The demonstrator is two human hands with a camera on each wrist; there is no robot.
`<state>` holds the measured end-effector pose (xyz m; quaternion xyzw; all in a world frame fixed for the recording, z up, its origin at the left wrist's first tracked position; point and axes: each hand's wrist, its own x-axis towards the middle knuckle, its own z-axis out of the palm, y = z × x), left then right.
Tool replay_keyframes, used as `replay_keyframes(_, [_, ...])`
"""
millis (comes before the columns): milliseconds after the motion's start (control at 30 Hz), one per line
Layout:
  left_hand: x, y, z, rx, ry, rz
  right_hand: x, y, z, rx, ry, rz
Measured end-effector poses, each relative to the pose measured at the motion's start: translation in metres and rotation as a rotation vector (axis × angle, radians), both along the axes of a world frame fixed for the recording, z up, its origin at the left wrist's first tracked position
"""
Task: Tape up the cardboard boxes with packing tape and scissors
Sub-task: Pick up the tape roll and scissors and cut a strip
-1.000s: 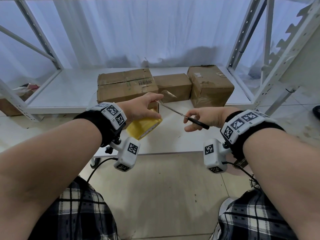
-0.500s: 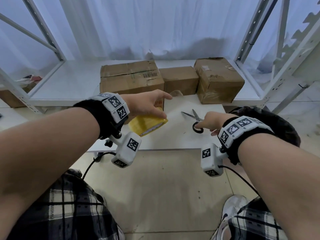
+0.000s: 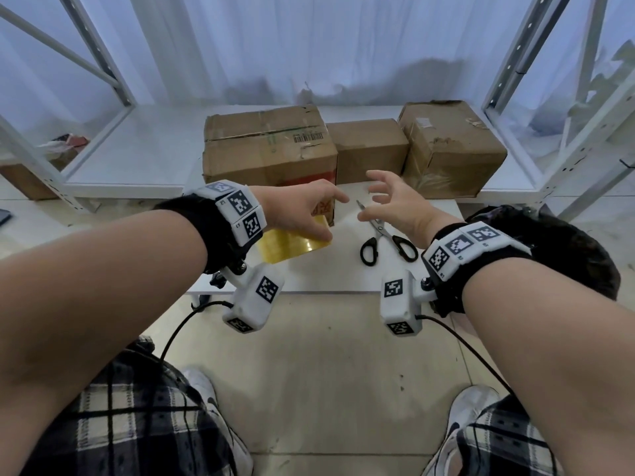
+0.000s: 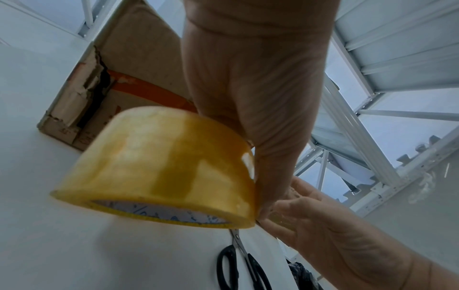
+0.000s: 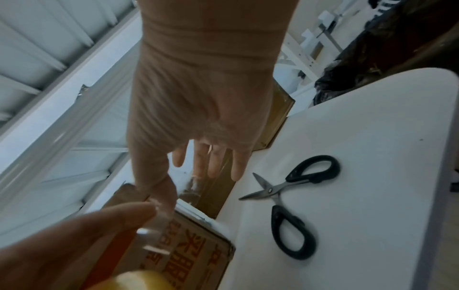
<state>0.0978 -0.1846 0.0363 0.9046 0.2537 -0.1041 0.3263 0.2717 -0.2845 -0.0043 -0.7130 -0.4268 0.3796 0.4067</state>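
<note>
My left hand point(image 3: 305, 209) grips a yellow roll of packing tape point(image 3: 292, 243) just above the white table point(image 3: 343, 280); the left wrist view shows the roll point(image 4: 161, 166) held at its right side. A clear free end of tape point(image 5: 155, 225) hangs by my left fingertip. My right hand point(image 3: 383, 201) hovers beside it with fingers spread and its thumb close to that tape end, holding nothing. The black-handled scissors point(image 3: 385, 242) lie on the table with blades apart, under my right hand. Three cardboard boxes stand behind: a large one point(image 3: 268, 149), a small one point(image 3: 371, 149), and a right one point(image 3: 450, 146).
The boxes sit on a low white shelf of a metal rack point(image 3: 137, 156) with uprights at both sides. A black bag point(image 3: 556, 255) lies at the table's right end. Another brown box point(image 3: 24, 183) is at the far left. My legs and shoes are below the table edge.
My right hand laid the scissors on the table, let go of them, and moved left toward the tape. My left hand kept hold of the roll.
</note>
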Motion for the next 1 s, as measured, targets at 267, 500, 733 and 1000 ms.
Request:
replay_keyframes(267, [-0.003,-0.005,0.0,0.013,0.018,-0.047,-0.002,-0.001,0.002,0.19,-0.111,-0.102])
replay_keyframes(500, [-0.004,-0.011,-0.011,0.134,0.034,-0.052,-0.002,0.002,0.009,0.205,-0.254,-0.144])
replay_keyframes(733, [-0.003,-0.028,-0.058,0.322,0.001,0.006,0.008,-0.002,0.025,0.175,-0.406,-0.164])
replay_keyframes(1000, [0.001,-0.015,-0.039,0.102,-0.168,0.18,-0.01,0.004,0.058,0.272,-0.304,-0.032])
